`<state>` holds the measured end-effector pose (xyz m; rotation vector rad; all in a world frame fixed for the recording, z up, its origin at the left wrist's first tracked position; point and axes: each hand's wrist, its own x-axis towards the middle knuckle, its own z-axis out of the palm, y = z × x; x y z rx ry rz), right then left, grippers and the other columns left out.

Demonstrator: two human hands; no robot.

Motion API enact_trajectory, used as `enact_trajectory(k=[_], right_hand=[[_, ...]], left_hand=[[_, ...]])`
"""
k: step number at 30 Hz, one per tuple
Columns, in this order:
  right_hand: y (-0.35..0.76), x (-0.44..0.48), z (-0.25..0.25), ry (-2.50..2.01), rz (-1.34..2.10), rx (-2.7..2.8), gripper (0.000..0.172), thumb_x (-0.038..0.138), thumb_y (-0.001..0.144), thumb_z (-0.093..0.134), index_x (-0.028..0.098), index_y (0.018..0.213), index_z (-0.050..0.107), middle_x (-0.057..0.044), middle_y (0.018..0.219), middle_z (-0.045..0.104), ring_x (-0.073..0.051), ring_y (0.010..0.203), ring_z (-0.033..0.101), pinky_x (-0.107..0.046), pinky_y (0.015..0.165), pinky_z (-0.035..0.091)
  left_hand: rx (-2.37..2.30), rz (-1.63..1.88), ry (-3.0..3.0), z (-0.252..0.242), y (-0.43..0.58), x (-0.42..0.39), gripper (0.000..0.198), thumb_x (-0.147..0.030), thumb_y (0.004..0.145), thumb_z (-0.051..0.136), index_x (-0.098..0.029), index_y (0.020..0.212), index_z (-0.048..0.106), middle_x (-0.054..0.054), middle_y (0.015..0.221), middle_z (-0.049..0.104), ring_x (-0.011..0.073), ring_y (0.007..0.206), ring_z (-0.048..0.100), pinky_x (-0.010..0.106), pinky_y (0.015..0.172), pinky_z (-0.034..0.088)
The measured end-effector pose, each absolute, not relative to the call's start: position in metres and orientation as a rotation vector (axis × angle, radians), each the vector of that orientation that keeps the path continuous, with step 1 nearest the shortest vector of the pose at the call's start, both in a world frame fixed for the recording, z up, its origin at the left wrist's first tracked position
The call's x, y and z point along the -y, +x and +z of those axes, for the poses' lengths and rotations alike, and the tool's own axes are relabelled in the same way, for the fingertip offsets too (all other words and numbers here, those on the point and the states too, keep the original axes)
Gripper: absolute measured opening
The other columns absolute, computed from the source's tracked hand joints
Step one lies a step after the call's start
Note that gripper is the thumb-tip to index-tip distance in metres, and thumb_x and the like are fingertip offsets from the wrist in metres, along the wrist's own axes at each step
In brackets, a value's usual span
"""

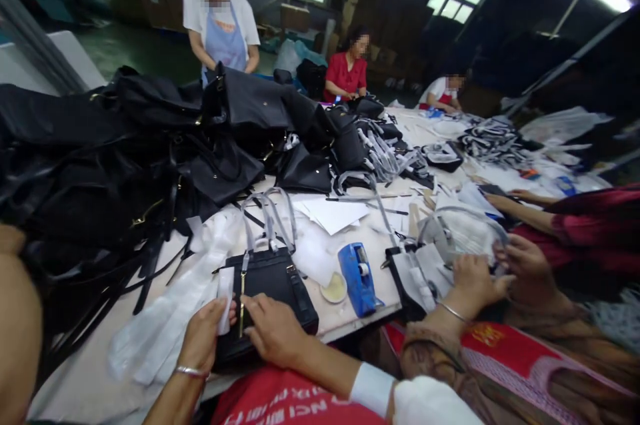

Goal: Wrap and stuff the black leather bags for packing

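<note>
A small black handbag (pixel 273 278) with plastic-wrapped grey handles (pixel 267 218) lies flat at the table's near edge. My left hand (pixel 203 338), a silver bangle on its wrist, pinches a white paper strip (pixel 225 292) against the bag's left side. My right hand (pixel 273 328) rests on the bag's front, fingers laid flat beside a gold zip pull (pixel 241 308). White wrapping paper (pixel 165 318) lies to the left of the bag.
A big heap of black bags (pixel 125 158) fills the table's left. A blue tape dispenser (pixel 357 278) and small dish (pixel 334 288) sit right of my bag. A co-worker's hands (pixel 475 282) handle another wrapped bag (pixel 425 272). Three more people work at the far end.
</note>
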<state>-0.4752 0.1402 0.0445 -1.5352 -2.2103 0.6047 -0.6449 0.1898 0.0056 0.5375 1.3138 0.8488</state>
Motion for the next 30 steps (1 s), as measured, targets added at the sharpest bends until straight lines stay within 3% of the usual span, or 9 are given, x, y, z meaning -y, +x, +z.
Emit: enact_trajectory(k=[4, 7, 9, 12, 18, 22, 26, 30], right_hand=[[-0.367, -0.109, 0.042, -1.967, 0.402, 1.73, 0.027, 0.023, 0.091, 0.038, 0.019, 0.113, 0.053, -0.009, 0.101, 0.058, -0.022, 0.096, 0.054, -0.034, 0.085, 0.043], [-0.28, -0.075, 0.024, -2.401, 0.272, 1.269, 0.026, 0.031, 0.088, 0.044, 0.016, 0.102, 0.058, -0.013, 0.101, 0.059, -0.025, 0.099, 0.053, -0.036, 0.087, 0.04], [-0.24, -0.053, 0.011, -2.493, 0.401, 1.039, 0.028, 0.037, 0.084, 0.049, 0.014, 0.094, 0.061, -0.014, 0.099, 0.061, -0.027, 0.099, 0.054, -0.037, 0.087, 0.039], [-0.215, -0.032, -0.006, -2.451, 0.624, 0.935, 0.033, 0.045, 0.081, 0.05, 0.015, 0.08, 0.064, -0.01, 0.083, 0.066, -0.024, 0.084, 0.06, -0.033, 0.077, 0.043], [-0.215, -0.032, -0.027, -2.284, 0.774, 0.873, 0.043, 0.054, 0.077, 0.044, 0.015, 0.081, 0.064, -0.005, 0.075, 0.068, -0.019, 0.073, 0.061, -0.027, 0.067, 0.045], [-0.214, -0.031, -0.028, -2.277, 0.739, 0.833, 0.042, 0.056, 0.074, 0.047, 0.016, 0.068, 0.061, -0.004, 0.067, 0.065, -0.019, 0.067, 0.059, -0.026, 0.063, 0.043], [-0.219, -0.016, -0.017, -2.286, 0.639, 0.797, 0.035, 0.053, 0.072, 0.052, 0.019, 0.068, 0.061, -0.005, 0.075, 0.065, -0.02, 0.075, 0.059, -0.025, 0.065, 0.041], [-0.229, 0.0, -0.015, -2.158, 0.842, 0.524, 0.034, 0.053, 0.067, 0.056, 0.019, 0.069, 0.058, 0.0, 0.062, 0.059, -0.014, 0.052, 0.051, -0.023, 0.049, 0.036]], left_hand=[[-1.35, 0.805, 0.575, 0.0, -0.647, -0.191, 0.043, -0.04, 0.062, 0.075, -0.012, 0.093, 0.065, 0.001, 0.071, 0.066, 0.0096, 0.056, 0.058, 0.021, 0.054, 0.05], [-1.362, 0.774, 0.625, -0.001, -0.645, -0.191, 0.039, -0.041, 0.064, 0.074, -0.014, 0.09, 0.065, 0.001, 0.071, 0.066, 0.0096, 0.056, 0.057, 0.02, 0.054, 0.049], [-1.373, 0.754, 0.661, -0.001, -0.643, -0.191, 0.037, -0.042, 0.064, 0.074, -0.014, 0.087, 0.065, 0.001, 0.07, 0.067, 0.0103, 0.056, 0.057, 0.021, 0.054, 0.049], [-1.379, 0.734, 0.696, 0.0, -0.64, -0.19, 0.039, -0.043, 0.064, 0.074, -0.013, 0.086, 0.065, 0.001, 0.07, 0.067, 0.0105, 0.056, 0.057, 0.021, 0.054, 0.049], [-1.4, 0.71, 0.73, 0.0, -0.639, -0.189, 0.032, -0.041, 0.068, 0.07, -0.015, 0.086, 0.064, 0.0, 0.069, 0.067, 0.0098, 0.055, 0.057, 0.019, 0.054, 0.048], [-1.425, 0.706, 0.766, -0.002, -0.639, -0.188, 0.025, -0.036, 0.072, 0.067, -0.015, 0.085, 0.064, 0.001, 0.071, 0.067, 0.0107, 0.056, 0.058, 0.02, 0.055, 0.049], [-1.399, 0.738, 0.725, 0.0, -0.64, -0.187, 0.026, -0.034, 0.071, 0.068, -0.015, 0.089, 0.064, 0.002, 0.072, 0.067, 0.0098, 0.055, 0.058, 0.019, 0.054, 0.049], [-1.39, 0.781, 0.674, 0.002, -0.639, -0.187, 0.034, -0.034, 0.067, 0.072, -0.013, 0.092, 0.065, 0.001, 0.071, 0.067, 0.0081, 0.054, 0.057, 0.018, 0.054, 0.049]])
